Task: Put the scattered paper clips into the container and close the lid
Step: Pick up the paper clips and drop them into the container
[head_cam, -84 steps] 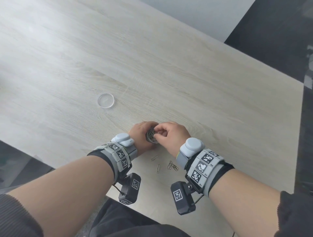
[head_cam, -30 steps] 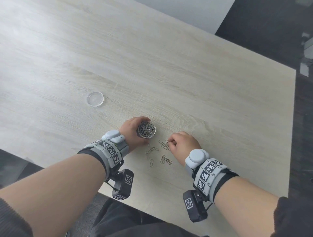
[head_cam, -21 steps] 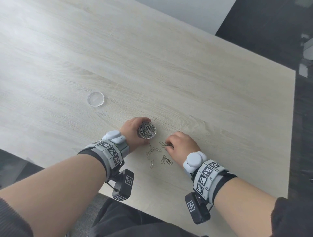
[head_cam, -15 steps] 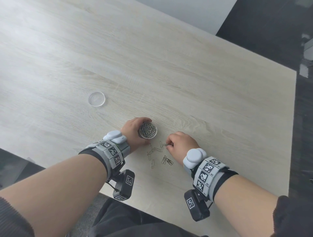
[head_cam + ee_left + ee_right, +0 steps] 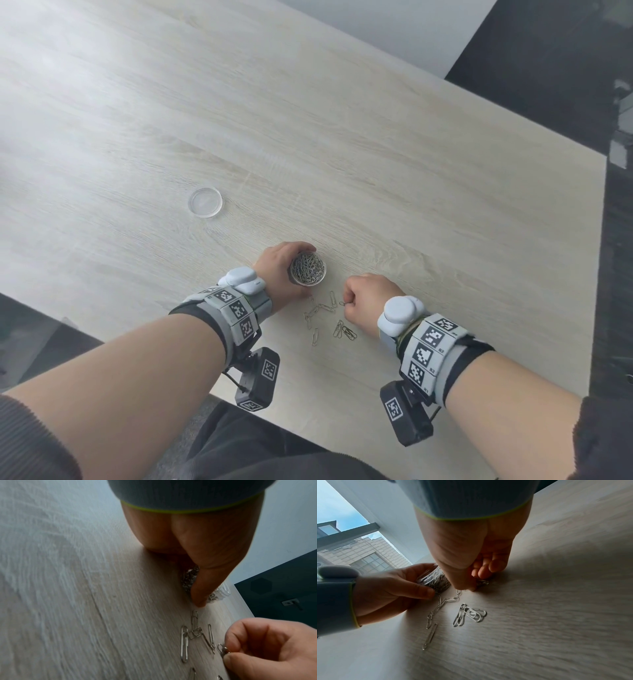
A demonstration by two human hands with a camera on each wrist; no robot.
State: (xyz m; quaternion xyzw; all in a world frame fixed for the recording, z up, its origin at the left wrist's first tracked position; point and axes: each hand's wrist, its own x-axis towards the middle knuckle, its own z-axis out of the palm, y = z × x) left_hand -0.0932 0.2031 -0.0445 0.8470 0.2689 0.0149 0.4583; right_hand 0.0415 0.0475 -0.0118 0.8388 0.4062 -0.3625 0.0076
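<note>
A small clear round container (image 5: 308, 268) full of silver paper clips stands on the wooden table, and my left hand (image 5: 279, 270) grips its side. Several loose paper clips (image 5: 323, 317) lie scattered just in front of it, between my two hands. My right hand (image 5: 363, 298) is curled at the right of the scatter and pinches a paper clip (image 5: 223, 649) between thumb and forefinger, low over the table. In the right wrist view the left hand (image 5: 390, 588) wraps the container (image 5: 435, 580) and loose clips (image 5: 469, 614) lie nearer the camera. The clear round lid (image 5: 205, 202) lies apart, far left.
The pale wooden table (image 5: 376, 154) stretches wide beyond the hands. Its near edge runs just below my wrists and its right edge meets a dark floor (image 5: 565, 68).
My right hand left the container's mouth, came down to the scattered clips at the right and closed its fingertips on one. My left hand kept hold of the container.
</note>
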